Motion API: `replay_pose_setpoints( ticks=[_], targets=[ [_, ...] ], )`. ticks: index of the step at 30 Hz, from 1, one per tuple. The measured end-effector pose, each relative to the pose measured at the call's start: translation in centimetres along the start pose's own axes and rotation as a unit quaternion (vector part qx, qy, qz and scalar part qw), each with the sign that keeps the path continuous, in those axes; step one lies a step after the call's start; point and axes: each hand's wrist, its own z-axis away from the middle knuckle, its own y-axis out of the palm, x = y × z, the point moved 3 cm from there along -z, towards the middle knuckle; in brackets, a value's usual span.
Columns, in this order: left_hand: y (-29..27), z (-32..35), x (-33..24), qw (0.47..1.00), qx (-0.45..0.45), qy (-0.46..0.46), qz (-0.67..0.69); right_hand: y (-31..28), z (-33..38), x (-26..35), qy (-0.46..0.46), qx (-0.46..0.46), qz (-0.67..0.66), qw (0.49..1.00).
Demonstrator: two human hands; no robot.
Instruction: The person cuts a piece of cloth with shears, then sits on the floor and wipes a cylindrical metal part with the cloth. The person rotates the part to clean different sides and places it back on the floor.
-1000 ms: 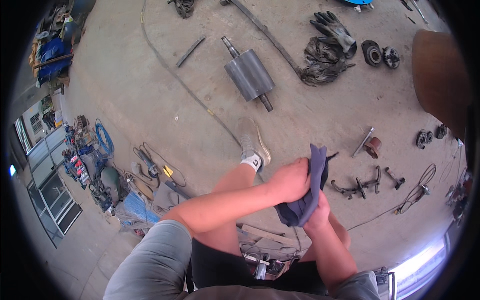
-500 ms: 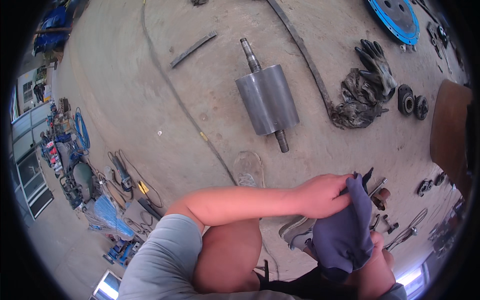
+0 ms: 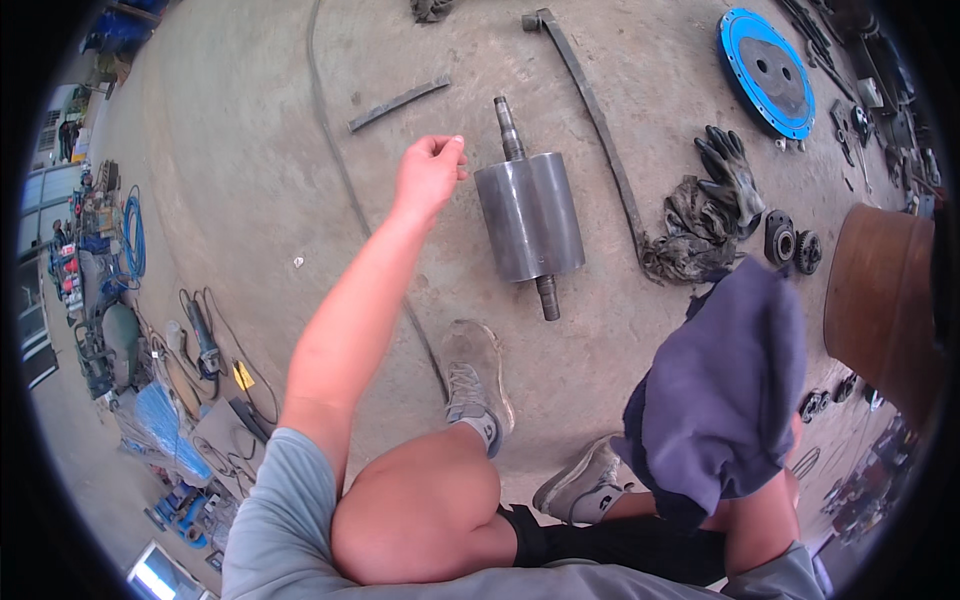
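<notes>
My left hand (image 3: 430, 178) reaches out over the floor, fingers curled in and nothing visible in them. Just right of it lies a grey metal cylinder (image 3: 530, 218) with a stepped shaft stub at each end; I see a gap between hand and shaft. A dark purple-grey cloth (image 3: 725, 390) is held up at the right, bunched and hanging in folds. Behind it my right hand (image 3: 796, 432) grips the cloth; most of its fingers are hidden.
A flat metal bar (image 3: 600, 125) lies beyond the cylinder, with a shorter bar (image 3: 400, 104) farther left. Blackened rags (image 3: 690, 235) and a work glove (image 3: 732, 178) lie right, near a blue-rimmed disc (image 3: 765, 75) and a rusty curved piece (image 3: 875, 290). A cable crosses the floor.
My left hand has let go of the cloth and swung left and forward toward the cylinder's far shaft. The cloth, held by my right hand, has risen and shifted right. The view has shifted slightly.
</notes>
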Motion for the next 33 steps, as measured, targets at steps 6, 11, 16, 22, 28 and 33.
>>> replay_pose_setpoints(
  ticks=[6, 11, 16, 22, 28, 33],
  targets=[
    [-0.5, -4.1, 1.3, 0.985, 0.061, -0.01, -0.163, -3.5, 0.5, -2.9, 0.053, -0.052, 0.0, 0.997],
    [3.4, -7.3, 1.8, 0.979, 0.051, -0.047, -0.193, -2.3, 0.9, -2.5, 0.005, -0.184, 0.019, 0.983],
    [5.4, -9.5, 2.4, 0.967, 0.131, -0.059, -0.21, -3.3, 0.6, -2.9, -0.043, -0.197, 0.021, 0.979],
    [6.0, -10.0, 2.6, 0.962, 0.208, -0.124, -0.127, -2.7, 0.4, -3.6, -0.055, -0.266, 0.016, 0.962],
    [5.1, -11.0, 3.8, 0.945, 0.252, -0.204, -0.049, -2.1, -1.2, -3.2, 0.008, -0.246, 0.046, 0.968],
    [5.1, -10.9, 3.1, 0.942, 0.262, -0.201, -0.062, -1.7, -1.7, -2.8, 0.009, -0.255, 0.031, 0.966]
  ],
)
